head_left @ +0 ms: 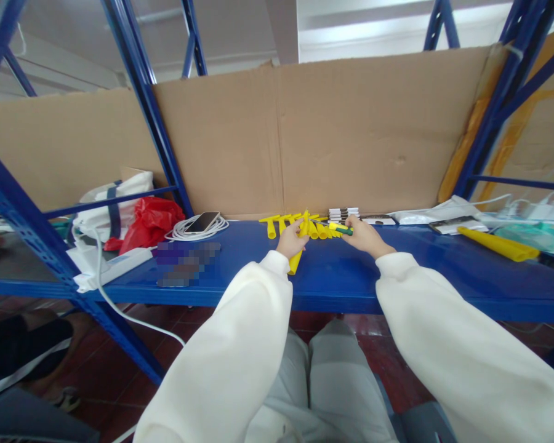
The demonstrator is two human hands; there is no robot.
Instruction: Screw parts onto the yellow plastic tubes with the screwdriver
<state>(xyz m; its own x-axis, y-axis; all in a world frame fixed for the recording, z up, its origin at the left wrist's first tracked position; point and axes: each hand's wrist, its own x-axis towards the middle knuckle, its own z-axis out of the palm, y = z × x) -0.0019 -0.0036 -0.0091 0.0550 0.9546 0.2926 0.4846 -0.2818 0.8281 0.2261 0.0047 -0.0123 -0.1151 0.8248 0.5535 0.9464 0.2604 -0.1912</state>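
Clearly, I have the left hand (289,241) clamped on a yellow piece (296,263), the right (362,236) closed around a screwdriver (342,229).
The piece sits between the left fingers, its tube slanting toward the table's (247,261) near edge; the screwdriver's shaft points at it, contact unclear. Beyond, similar yellow pieces (271,231) line the far edge.

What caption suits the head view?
Left hand holds a yellow piece, right hand a yellow-green tool, over blue shelving.
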